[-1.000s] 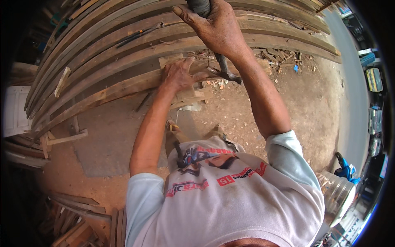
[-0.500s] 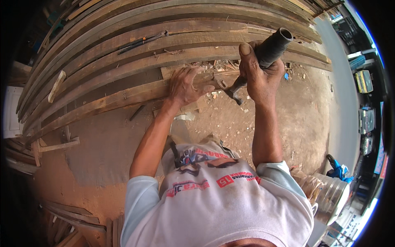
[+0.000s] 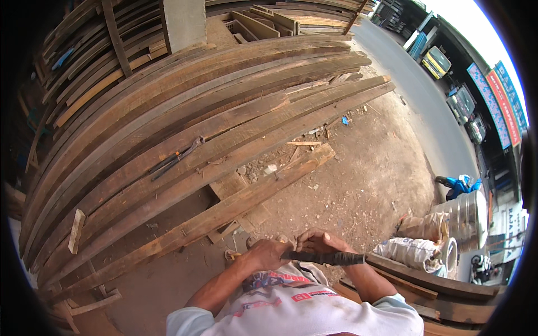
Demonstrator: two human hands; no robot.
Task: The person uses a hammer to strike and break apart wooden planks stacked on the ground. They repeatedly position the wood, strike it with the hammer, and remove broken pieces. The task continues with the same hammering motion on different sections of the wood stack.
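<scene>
Close in front of my shirt, my left hand is closed around one end of a hammer, whose black grip points to the right. The hammer's head is hidden. My right hand is beside it, fingers apart and slightly bent, and the grip crosses in front of that wrist. Beyond both hands a long brown beam lies slantwise, raised on wood pieces. A dark long-handled tool with an orange band rests on the boards farther off.
Long timber boards fill the far left, with a short wood offcut on them. Wood chips litter the dirt ground. At right are a white sack, a metal drum, stacked planks and a road with parked vehicles.
My view has lifted toward the far boards and road. Both hands have come back near my body. The hammer, earlier upright in my right hand, now lies sideways in my left; the right has let go.
</scene>
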